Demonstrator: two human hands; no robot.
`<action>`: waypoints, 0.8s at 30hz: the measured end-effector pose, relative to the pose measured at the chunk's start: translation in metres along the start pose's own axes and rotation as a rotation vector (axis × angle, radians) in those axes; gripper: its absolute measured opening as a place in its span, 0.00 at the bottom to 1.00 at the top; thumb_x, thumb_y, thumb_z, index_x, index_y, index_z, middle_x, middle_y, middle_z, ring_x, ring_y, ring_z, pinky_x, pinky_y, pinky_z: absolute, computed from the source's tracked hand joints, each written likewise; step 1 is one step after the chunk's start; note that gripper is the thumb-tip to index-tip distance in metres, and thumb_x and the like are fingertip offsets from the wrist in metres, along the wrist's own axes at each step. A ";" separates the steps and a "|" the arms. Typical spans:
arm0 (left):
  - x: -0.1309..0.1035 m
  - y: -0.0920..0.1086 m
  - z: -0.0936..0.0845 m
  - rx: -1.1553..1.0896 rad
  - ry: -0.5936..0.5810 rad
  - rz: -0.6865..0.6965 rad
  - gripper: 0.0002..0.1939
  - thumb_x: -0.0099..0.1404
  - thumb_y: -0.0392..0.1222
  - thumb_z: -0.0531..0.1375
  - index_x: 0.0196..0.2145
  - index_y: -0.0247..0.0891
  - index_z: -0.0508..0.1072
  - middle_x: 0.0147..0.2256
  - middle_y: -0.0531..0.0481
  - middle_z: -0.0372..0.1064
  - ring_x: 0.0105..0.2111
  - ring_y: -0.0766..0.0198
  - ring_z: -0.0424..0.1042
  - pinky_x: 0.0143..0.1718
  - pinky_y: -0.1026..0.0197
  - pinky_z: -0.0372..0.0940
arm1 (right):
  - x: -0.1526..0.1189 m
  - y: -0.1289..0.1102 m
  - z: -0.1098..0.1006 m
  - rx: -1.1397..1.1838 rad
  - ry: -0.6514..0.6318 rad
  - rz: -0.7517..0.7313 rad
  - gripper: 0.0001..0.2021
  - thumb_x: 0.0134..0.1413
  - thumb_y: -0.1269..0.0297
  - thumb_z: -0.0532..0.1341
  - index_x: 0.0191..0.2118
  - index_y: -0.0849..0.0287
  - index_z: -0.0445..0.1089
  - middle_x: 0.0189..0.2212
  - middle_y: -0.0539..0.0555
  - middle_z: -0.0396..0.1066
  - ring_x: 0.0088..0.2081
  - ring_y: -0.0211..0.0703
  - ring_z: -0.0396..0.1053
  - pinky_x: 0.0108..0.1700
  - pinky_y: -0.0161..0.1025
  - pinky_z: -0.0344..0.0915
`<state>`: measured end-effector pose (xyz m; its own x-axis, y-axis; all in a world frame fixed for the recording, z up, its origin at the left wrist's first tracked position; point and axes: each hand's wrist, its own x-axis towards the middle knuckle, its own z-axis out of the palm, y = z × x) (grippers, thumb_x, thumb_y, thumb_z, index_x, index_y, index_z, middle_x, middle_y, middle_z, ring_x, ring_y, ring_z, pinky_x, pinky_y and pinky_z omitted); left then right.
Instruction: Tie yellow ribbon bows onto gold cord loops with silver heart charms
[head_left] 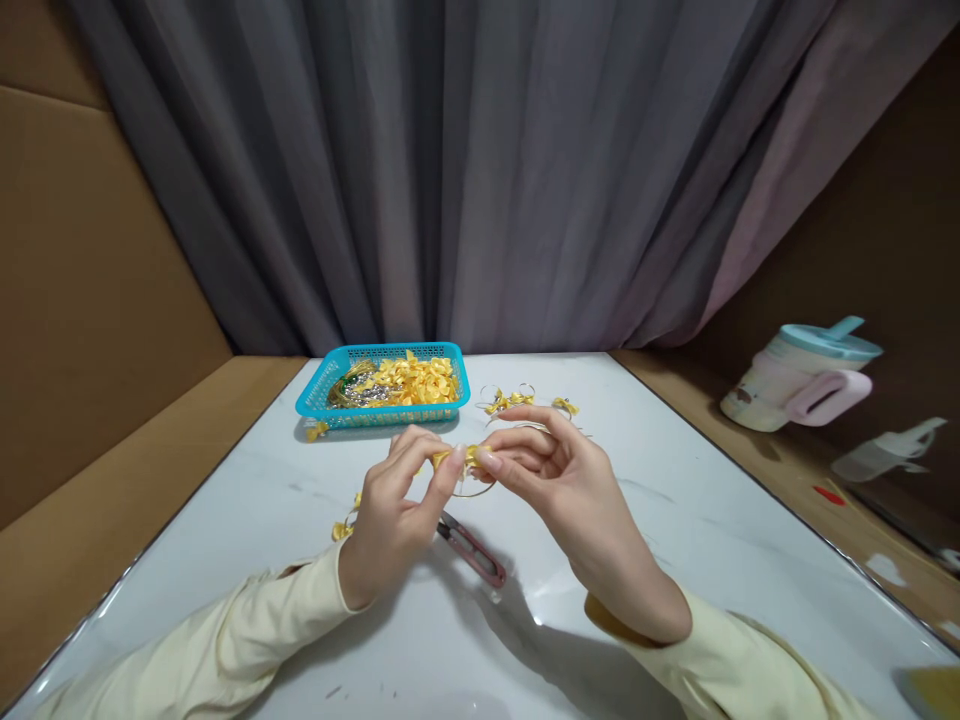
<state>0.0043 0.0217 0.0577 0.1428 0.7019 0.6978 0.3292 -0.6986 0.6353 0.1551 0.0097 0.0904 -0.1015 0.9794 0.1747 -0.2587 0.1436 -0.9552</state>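
Note:
My left hand (405,500) and my right hand (562,480) meet over the middle of the table, both pinching a yellow ribbon bow (472,456). A thin gold wire ring (474,494) curves below the bow, between my fingers. Under my hands lie thread snips (474,552) with a reddish handle, their blade tips partly hidden by my left hand. Beside my left wrist, another yellow bow piece (342,530) rests on the table, partly covered. Beyond my right fingers lie several rings with yellow bows (510,400).
A blue plastic basket (386,418) at the back holds many yellow bows (420,380) and a tangle of silvery and green-gold pieces (360,388). To the right stand a lidded cup (795,375) with a pink handle and a clear plastic bottle (885,452). Cardboard walls (97,250) and a grey curtain (487,180) surround the white table (675,560).

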 end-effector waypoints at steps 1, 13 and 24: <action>0.000 0.000 0.000 0.002 0.002 0.003 0.06 0.65 0.34 0.54 0.29 0.38 0.65 0.26 0.53 0.59 0.29 0.66 0.60 0.32 0.62 0.58 | 0.000 0.000 0.000 0.000 -0.003 0.001 0.17 0.44 0.65 0.68 0.39 0.57 0.62 0.26 0.48 0.72 0.29 0.37 0.72 0.35 0.35 0.71; 0.002 0.000 -0.001 0.048 0.007 0.033 0.06 0.64 0.35 0.54 0.29 0.38 0.65 0.26 0.53 0.60 0.28 0.65 0.61 0.32 0.61 0.58 | 0.002 -0.004 -0.002 -0.027 -0.038 0.028 0.21 0.43 0.63 0.68 0.43 0.57 0.61 0.27 0.49 0.72 0.31 0.39 0.73 0.37 0.38 0.72; 0.003 0.003 -0.002 0.127 -0.037 0.020 0.08 0.65 0.35 0.53 0.28 0.38 0.64 0.26 0.53 0.62 0.29 0.65 0.62 0.32 0.61 0.58 | 0.003 -0.003 -0.003 -0.046 -0.015 -0.006 0.19 0.42 0.64 0.68 0.40 0.57 0.62 0.26 0.48 0.72 0.30 0.38 0.72 0.35 0.36 0.71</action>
<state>0.0037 0.0214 0.0629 0.1838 0.6940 0.6961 0.4413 -0.6911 0.5724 0.1586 0.0123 0.0927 -0.1146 0.9762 0.1838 -0.2145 0.1564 -0.9641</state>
